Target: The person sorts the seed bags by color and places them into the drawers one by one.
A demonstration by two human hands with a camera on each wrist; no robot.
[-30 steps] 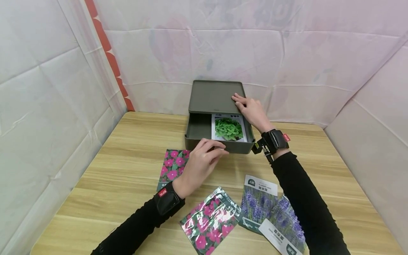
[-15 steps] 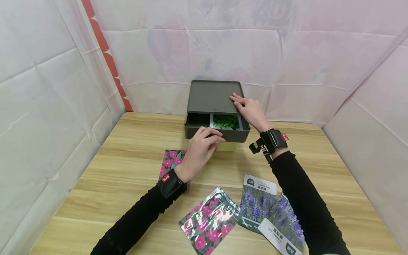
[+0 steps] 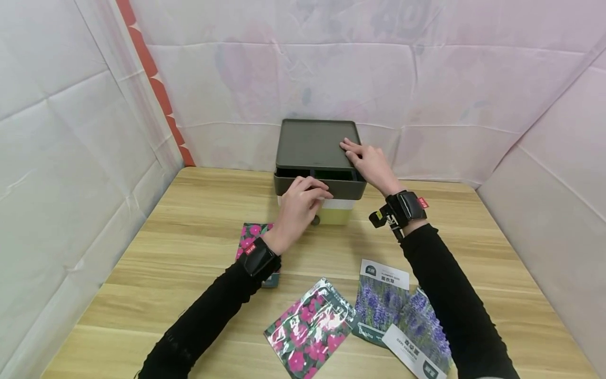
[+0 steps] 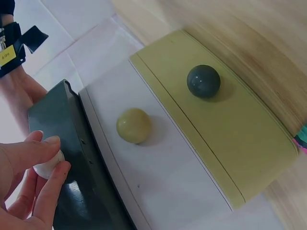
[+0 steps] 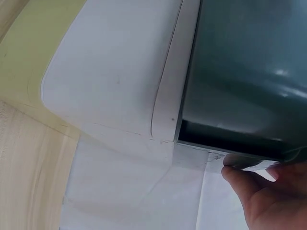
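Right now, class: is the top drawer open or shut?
Slightly open: the top drawer juts past the lid, showing a dark gap; the left hand pinches its knob.

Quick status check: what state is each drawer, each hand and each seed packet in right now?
Top dark drawer: nearly shut, a narrow gap left.
White drawer: shut.
Yellow drawer: shut.
Left hand: pinches the top drawer's white knob.
Right hand: flat on the cabinet top.
Seed packets: flat on the table.

dark green top drawer [image 3: 318,181] nearly closed, white knob [image 4: 48,164] pinched.
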